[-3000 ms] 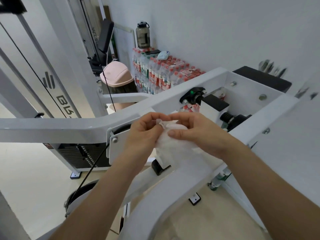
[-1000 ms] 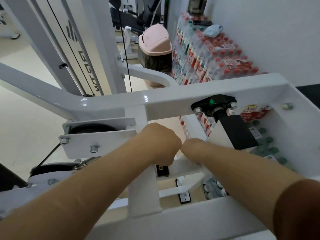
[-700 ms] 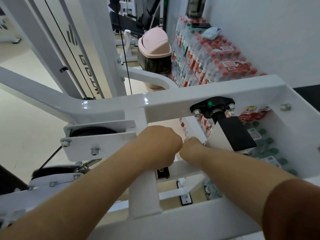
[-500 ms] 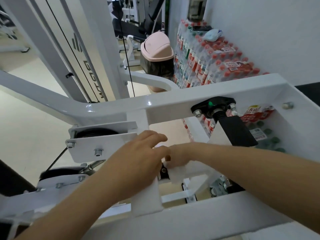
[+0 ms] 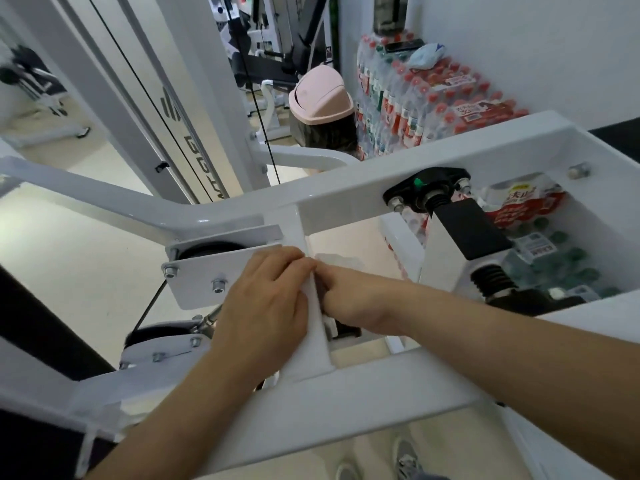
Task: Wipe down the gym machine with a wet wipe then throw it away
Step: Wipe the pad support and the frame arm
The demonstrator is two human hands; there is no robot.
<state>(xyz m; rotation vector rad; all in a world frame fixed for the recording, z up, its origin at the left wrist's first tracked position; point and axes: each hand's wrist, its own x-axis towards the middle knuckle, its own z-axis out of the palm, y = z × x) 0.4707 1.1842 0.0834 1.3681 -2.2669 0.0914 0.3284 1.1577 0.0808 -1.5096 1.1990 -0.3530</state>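
Hard bits first. The wet wipe (image 5: 334, 260) is white on white paint, so we only make out a pale flap just above the right hand's knuckles. It lies against the upright post (image 5: 311, 341) of the gym machine (image 5: 381, 174), and the rest of it is hidden betw. the two hands. The right hand (image 5: 349, 296) comes in from the right w/ its fingers tucked behind the post, out of sight. We can't tell if it's clenched on the wipe or just resting there. Both forearms run off the bottom edge.

The left hand (image 5: 266, 299) lies palm-down on the post's left side, fingers together & nearly straight. Its tips reach the post's front edge, right by the other hand's knuckles. It's flat & pressing, not gripping anything we can see.

Around them:
- A bolted pulley plate (image 5: 197, 275) sits just left of the left hand, its corner covered by the fingers.
- On the crossbeam to the right there's a black bracket (image 5: 426, 192) w/ a green dot, and a black pad (image 5: 472, 230) below it.
- Beyond the frame a pink swing-lid bin (image 5: 320, 98) stands on the floor (image 5: 86, 265), w/ the crossbeam betw. it & the hands.
- Beside the bin, shrink-wrapped water packs (image 5: 433, 98) are stacked by the wall, w/ a phone (image 5: 400, 46) & a pale pouch (image 5: 426, 54) on top.
- Grey shoes (image 5: 407, 457) are cut off at the bottom.
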